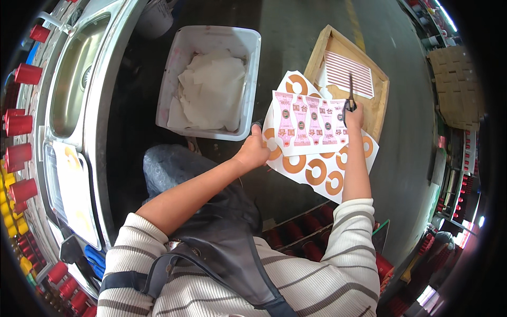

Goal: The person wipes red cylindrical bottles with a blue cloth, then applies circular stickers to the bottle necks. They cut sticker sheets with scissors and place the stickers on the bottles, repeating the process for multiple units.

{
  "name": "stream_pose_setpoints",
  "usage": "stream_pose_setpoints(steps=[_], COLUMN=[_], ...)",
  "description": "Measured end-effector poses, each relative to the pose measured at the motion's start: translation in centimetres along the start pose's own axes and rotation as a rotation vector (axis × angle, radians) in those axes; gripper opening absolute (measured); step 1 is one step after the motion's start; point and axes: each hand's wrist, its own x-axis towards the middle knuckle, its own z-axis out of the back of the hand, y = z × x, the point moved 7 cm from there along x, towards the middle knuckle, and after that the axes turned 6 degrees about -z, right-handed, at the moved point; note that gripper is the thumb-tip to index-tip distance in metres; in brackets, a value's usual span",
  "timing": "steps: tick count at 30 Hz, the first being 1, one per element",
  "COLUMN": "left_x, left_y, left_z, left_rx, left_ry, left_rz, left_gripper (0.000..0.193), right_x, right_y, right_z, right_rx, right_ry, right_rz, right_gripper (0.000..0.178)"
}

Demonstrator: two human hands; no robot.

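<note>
My left hand (pixel 255 150) pinches the left edge of a white sheet with gold open-ring prints (pixel 316 173). Over that sheet lies a smaller sheet with pink printed label shapes (pixel 312 120). A pair of scissors (pixel 350 95) is in my right hand (pixel 354 117), its blades pointing away from me. The right hand is at the right edge of the pink sheet, and its fingers are partly hidden. Beyond the sheets, a wooden tray (pixel 381 98) holds a red-and-white striped sheet (pixel 349 74). The sheets overlap the tray's near part.
Left of the sheets stands a white plastic tub (pixel 255 79) holding loose whitish sheets (pixel 211 87). A metal sink (pixel 79 68) runs along the left side, with red cylinders (pixel 20 125) beyond it. Cardboard (pixel 451 87) stands at the far right.
</note>
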Motion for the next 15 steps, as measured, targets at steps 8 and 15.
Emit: stream_pose_setpoints(steps=[8, 15], left_x=[-2.7, -5.4], left_y=[2.1, 3.1], left_z=[4.4, 6.3], left_rx=[-0.132, -0.466], left_ry=[-0.071, -0.018], left_rz=[-0.043, 0.134], left_gripper=[0.044, 0.057], right_x=[6.9, 6.6], right_y=[-1.3, -3.4], right_z=[10.1, 13.2], right_rx=[0.437, 0.045], right_ry=[-0.381, -0.433], right_rz=[-0.012, -0.13], right_gripper=[0.047, 0.044])
